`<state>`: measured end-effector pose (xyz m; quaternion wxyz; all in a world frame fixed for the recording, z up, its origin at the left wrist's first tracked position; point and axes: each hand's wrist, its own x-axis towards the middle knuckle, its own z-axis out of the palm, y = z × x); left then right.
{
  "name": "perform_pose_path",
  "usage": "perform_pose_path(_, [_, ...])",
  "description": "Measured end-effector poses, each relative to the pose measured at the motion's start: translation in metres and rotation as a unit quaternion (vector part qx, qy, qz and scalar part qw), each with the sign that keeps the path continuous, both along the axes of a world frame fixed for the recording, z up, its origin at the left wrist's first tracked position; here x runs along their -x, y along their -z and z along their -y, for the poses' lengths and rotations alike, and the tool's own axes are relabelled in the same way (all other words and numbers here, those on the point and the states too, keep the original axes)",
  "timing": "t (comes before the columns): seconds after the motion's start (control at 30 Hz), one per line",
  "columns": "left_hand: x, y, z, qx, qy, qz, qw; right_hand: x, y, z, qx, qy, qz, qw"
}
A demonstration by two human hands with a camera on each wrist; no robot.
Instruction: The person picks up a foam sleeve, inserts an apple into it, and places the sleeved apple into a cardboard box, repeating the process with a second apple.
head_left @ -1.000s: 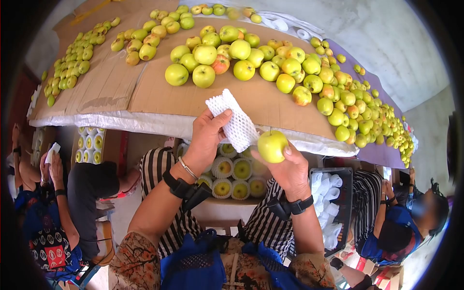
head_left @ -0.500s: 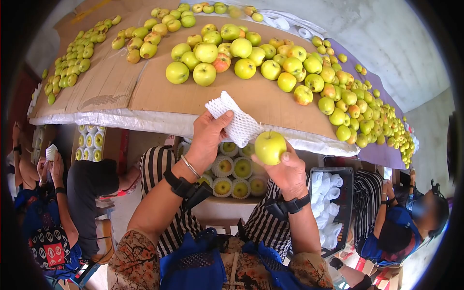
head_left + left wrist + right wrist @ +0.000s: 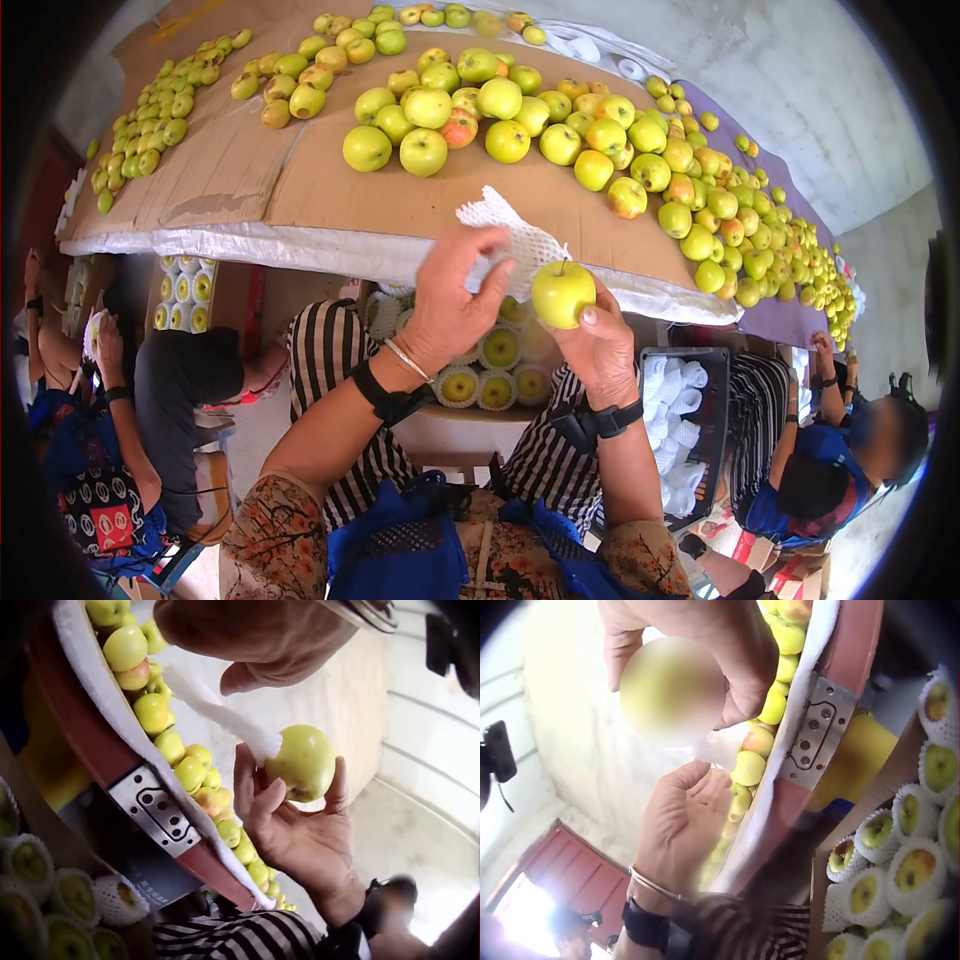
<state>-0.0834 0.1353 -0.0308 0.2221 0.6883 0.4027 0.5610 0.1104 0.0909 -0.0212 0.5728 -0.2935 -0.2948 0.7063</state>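
A yellow-green apple (image 3: 563, 295) is gripped by my right hand (image 3: 597, 352), its stem end up in the head view. A white foam net sleeve (image 3: 517, 236) reaches the apple's left side; in the left wrist view, the sleeve (image 3: 225, 718) looks flattened, its end between the apple (image 3: 302, 763) and fingers of the right hand (image 3: 307, 844). My left hand (image 3: 452, 305) is beside the sleeve, fingers extended and blurred. The right wrist view shows the left hand (image 3: 679, 829) with its palm turned up, below the blurred apple (image 3: 671, 690); contact with the sleeve is unclear.
Loose apples (image 3: 600, 135) lie across the cardboard-covered table (image 3: 330, 205). Below its edge stands a box of net-wrapped apples (image 3: 498, 390). A black crate (image 3: 712, 430) of white nets (image 3: 675, 425) is at the right. Other people sit on both sides.
My left hand has gone from pinching the sleeve to extended fingers, moving right toward the apple. The sleeve has shifted right. The apple remains in my right hand.
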Motion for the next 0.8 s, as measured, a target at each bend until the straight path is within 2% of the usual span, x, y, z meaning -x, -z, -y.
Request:
perform_pose_path(0.03, [0.001,0.003,0.004,0.047,0.103,0.007,0.994,-0.001,0.000,0.000,0.000,-0.007,-0.012,1.000])
perform_pose_path(0.07, [-0.001,0.004,0.008,0.066,0.124,0.018,0.990,-0.003,0.000,0.001,0.000,-0.014,-0.025,1.000])
perform_pose_path(0.3, [-0.005,-0.001,0.008,0.127,0.178,0.051,0.975,-0.010,-0.001,0.002,-0.010,-0.027,-0.028,0.999])
perform_pose_path(0.4, [-0.005,0.007,0.006,0.171,0.167,0.078,0.968,-0.014,0.002,0.002,-0.012,-0.033,0.004,0.999])
perform_pose_path(0.5, [-0.010,0.008,0.006,0.175,0.127,0.106,0.971,-0.014,-0.001,0.001,-0.027,-0.034,0.104,0.994])
perform_pose_path(0.6, [-0.008,-0.001,0.008,0.093,0.047,-0.004,0.995,-0.002,-0.015,0.003,-0.030,-0.016,0.098,0.995])
perform_pose_path(0.7, [-0.012,0.002,0.008,0.012,0.026,-0.027,0.999,0.008,-0.029,0.007,-0.015,-0.023,0.039,0.999])
perform_pose_path(0.8, [-0.012,-0.002,0.010,0.057,0.053,0.013,0.997,0.006,-0.029,0.006,0.015,-0.030,0.136,0.990])
